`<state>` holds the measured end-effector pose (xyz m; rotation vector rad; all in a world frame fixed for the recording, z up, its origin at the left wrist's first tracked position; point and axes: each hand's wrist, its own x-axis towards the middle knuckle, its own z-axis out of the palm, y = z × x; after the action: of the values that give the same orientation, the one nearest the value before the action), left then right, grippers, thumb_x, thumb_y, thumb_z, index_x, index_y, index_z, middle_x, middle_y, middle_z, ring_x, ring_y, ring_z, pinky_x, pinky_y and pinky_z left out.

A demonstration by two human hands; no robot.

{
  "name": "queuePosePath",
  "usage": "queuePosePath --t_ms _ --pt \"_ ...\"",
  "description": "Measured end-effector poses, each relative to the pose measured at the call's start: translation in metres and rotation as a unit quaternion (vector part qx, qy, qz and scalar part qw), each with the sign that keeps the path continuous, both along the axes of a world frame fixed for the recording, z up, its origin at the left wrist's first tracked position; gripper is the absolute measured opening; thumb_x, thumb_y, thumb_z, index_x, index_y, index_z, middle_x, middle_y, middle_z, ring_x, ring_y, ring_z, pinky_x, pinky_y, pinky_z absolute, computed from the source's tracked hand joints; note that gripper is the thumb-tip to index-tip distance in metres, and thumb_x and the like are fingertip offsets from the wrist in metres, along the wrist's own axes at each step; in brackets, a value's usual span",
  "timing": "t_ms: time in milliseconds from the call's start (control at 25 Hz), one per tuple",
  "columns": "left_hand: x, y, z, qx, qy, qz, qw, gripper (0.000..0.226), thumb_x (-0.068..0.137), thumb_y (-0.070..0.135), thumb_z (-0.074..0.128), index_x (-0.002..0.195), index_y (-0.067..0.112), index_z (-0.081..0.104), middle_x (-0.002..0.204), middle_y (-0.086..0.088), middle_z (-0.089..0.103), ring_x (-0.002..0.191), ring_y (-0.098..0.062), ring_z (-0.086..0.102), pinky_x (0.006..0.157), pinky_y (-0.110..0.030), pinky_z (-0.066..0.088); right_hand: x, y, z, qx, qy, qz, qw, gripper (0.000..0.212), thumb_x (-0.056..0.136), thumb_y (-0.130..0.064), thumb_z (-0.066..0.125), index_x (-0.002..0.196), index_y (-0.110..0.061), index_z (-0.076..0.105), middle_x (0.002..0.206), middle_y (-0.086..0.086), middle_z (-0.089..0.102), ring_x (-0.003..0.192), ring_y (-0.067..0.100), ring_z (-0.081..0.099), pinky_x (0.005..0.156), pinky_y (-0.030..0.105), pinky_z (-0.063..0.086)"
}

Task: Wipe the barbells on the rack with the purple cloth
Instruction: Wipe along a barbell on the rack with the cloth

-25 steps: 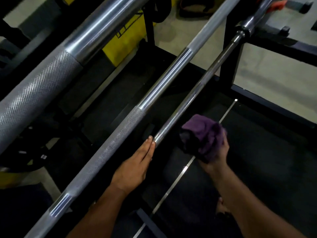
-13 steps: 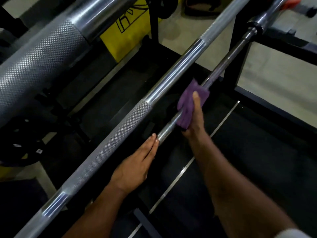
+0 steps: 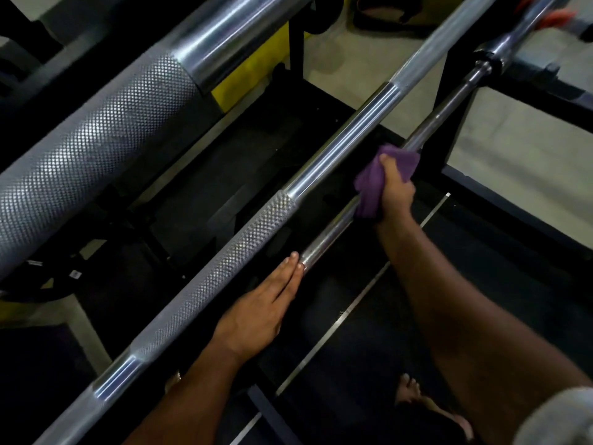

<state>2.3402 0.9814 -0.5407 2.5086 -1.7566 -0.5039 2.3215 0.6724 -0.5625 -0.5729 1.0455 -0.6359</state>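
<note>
Three steel barbells run diagonally from lower left to upper right. The lowest, thinnest barbell [image 3: 330, 236] is the one I am touching. My right hand [image 3: 396, 191] grips the purple cloth [image 3: 372, 184], wrapped around that bar's shaft. My left hand [image 3: 263, 309] lies flat with straight fingers, its fingertips against the near end of the same bar. The middle barbell [image 3: 256, 226] with a knurled section passes just left of both hands. The thick top barbell [image 3: 106, 133] fills the upper left.
The black rack upright [image 3: 449, 130] stands behind the cloth at the upper right. Dark rubber floor mats [image 3: 481, 268] with a thin metal strip lie below. A yellow box [image 3: 253, 69] sits behind the bars. My bare foot [image 3: 407, 390] shows at the bottom.
My right hand brought the purple cloth up from below onto the thin bar, closed around it, and slid it further up the shaft. My left hand stayed at the bar's end.
</note>
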Motion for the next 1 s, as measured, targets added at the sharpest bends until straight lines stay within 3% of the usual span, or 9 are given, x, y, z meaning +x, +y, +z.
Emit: queuePosePath --t_ms 80,240,360,480,560,720,880,1000 --pt "0.0 0.0 -0.002 -0.005 -0.002 -0.003 1.0 0.095 0.083 0.0 0.07 0.159 0.008 0.013 0.168 -0.005 -0.002 0.154 -0.014 0.009 0.113 -0.025 0.038 -0.002 -0.016 0.005 -0.013 0.017 0.005 1.0 0.043 0.092 -0.028 0.071 0.127 -0.007 0.057 0.119 0.013 0.069 0.106 0.029 0.07 0.085 0.042 0.061" --pt "0.0 0.0 -0.002 -0.006 0.008 -0.001 1.0 0.094 0.083 -0.001 0.069 0.159 0.008 0.015 0.168 -0.005 -0.001 0.154 -0.014 0.01 0.114 -0.026 0.038 -0.012 0.04 0.005 -0.031 0.019 0.02 0.999 0.04 0.093 -0.027 0.069 0.127 -0.009 0.057 0.108 0.008 0.07 0.088 0.02 0.071 0.076 0.033 0.062" --pt "0.0 0.0 0.0 0.0 0.006 -0.003 1.0 0.095 0.079 -0.004 0.067 0.158 0.007 0.015 0.168 -0.005 0.001 0.154 -0.016 0.01 0.116 -0.028 0.035 -0.023 0.104 -0.007 -0.041 0.043 0.063 0.996 0.039 0.089 -0.022 0.075 0.124 -0.015 0.06 0.109 0.008 0.071 0.092 0.022 0.073 0.081 0.036 0.061" --pt "0.002 0.0 0.0 0.011 0.025 0.001 1.0 0.102 0.072 -0.008 0.063 0.159 0.008 0.013 0.168 -0.005 0.0 0.154 -0.016 0.009 0.118 -0.03 0.032 -0.04 0.132 -0.013 -0.094 0.069 0.126 0.985 0.054 0.077 -0.033 0.083 0.124 -0.022 0.059 0.11 0.002 0.073 0.097 0.02 0.073 0.088 0.041 0.06" --pt "0.003 -0.001 0.0 0.012 0.025 -0.006 1.0 0.102 0.074 -0.009 0.062 0.159 0.009 0.01 0.168 -0.004 -0.003 0.154 -0.016 0.006 0.119 -0.03 0.029 -0.054 0.134 -0.011 -0.159 0.118 0.198 0.96 0.064 0.071 -0.046 0.085 0.124 -0.028 0.056 0.109 -0.005 0.072 0.095 0.011 0.072 0.088 0.041 0.06" --pt "0.001 0.002 -0.001 -0.001 0.011 0.0 1.0 0.094 0.084 -0.005 0.064 0.159 0.008 0.009 0.168 -0.006 -0.001 0.154 -0.016 0.006 0.12 -0.029 0.025 -0.096 0.137 -0.003 -0.221 0.176 0.339 0.897 0.061 0.069 -0.051 0.086 0.119 -0.034 0.056 0.103 -0.015 0.07 0.09 0.0 0.069 0.088 0.036 0.059" --pt "-0.003 0.0 0.011 0.002 -0.018 0.01 1.0 0.083 0.094 0.007 0.061 0.16 0.013 0.011 0.168 -0.002 0.002 0.153 -0.011 0.009 0.115 -0.018 0.021 -0.152 0.142 0.028 -0.26 0.158 0.361 0.882 0.038 0.081 -0.058 0.073 0.113 -0.047 0.056 0.101 -0.013 0.072 0.09 0.009 0.071 0.08 0.049 0.06" --pt "-0.011 0.003 0.024 -0.021 0.013 0.066 0.998 0.061 0.106 0.027 0.042 0.16 0.021 0.013 0.168 0.005 0.006 0.15 -0.015 0.024 0.112 -0.024 0.033 -0.178 0.146 0.064 -0.326 0.135 0.402 0.845 0.028 0.093 -0.053 0.061 0.119 -0.046 0.056 0.115 -0.017 0.063 0.103 0.003 0.064 0.089 0.043 0.056"
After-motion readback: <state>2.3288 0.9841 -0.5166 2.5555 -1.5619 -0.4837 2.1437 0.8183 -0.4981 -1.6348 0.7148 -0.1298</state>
